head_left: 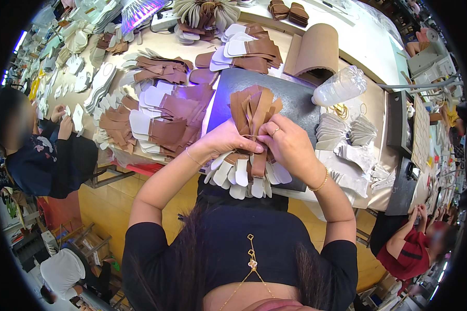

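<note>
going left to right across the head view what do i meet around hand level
Co-worker in dark top → fanned brown-and-white pieces → left hand → right hand → clear plastic bottle → black box

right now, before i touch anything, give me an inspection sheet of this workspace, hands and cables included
surface: dark board on a pale tabletop
job's things: brown-and-white bundle, fanned at both ends, over the board
clutter: brown-and-white stacks at left; clear bottle on its side and yellow bands at right
left hand: gripping the bundle's middle
right hand: fingers pinching there too
cables: white power strip, seemingly; cord unclear
surroundings: people at left, right and lower left
</note>
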A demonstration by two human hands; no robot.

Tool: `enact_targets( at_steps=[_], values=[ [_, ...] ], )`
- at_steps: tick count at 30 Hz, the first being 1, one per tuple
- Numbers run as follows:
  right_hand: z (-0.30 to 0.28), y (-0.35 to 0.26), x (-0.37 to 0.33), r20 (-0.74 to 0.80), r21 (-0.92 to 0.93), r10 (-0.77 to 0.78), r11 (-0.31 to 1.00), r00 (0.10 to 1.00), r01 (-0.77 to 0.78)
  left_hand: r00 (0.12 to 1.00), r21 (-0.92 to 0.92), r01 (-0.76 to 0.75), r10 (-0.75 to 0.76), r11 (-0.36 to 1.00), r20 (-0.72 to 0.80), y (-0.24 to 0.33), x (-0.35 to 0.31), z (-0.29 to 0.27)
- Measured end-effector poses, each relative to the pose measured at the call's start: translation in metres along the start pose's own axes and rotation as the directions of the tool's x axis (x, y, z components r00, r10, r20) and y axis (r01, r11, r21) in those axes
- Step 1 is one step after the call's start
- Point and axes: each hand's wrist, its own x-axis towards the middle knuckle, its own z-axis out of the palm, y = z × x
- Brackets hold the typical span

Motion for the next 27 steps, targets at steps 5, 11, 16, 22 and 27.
enact_targets(
  at_steps=[5, 11, 16, 22, 27],
  values=[
    [0.007, 0.0, -0.007, -0.105, 0.008, -0.04, 0.999, 0.994, 0.041, 0.999, 0.102, 0.023, -0.02, 0.995, -0.032, 0.003, -0.001, 0.0],
    [-0.024, 0.0, -0.025, 0.033, 0.878, 0.301, 0.448, 0.953, -0.171, 0.992, 0.46, -0.031, -0.027, 0.887, 0.12, 0.022, -0.016, 0.007],
    [-0.05, 0.019, -0.031, -0.357, 0.449, 0.369, 0.874, 0.858, -0.188, 0.851, 0.446, 0.127, -0.329, 0.886, 0.41, 0.043, -0.023, 0.022],
    [-0.047, 0.083, -0.041, -0.782, 0.0, 0.217, 0.937, 0.584, -0.348, 0.921, 0.442, -0.056, -0.125, 0.895, 0.369, 0.024, -0.009, 0.021],
    [-0.049, 0.111, -0.052, -0.829, 0.283, 0.387, 0.913, 0.405, -0.292, 0.812, 0.425, 0.25, -0.427, 0.87, 0.397, -0.002, 0.006, 0.006]
  ],
)
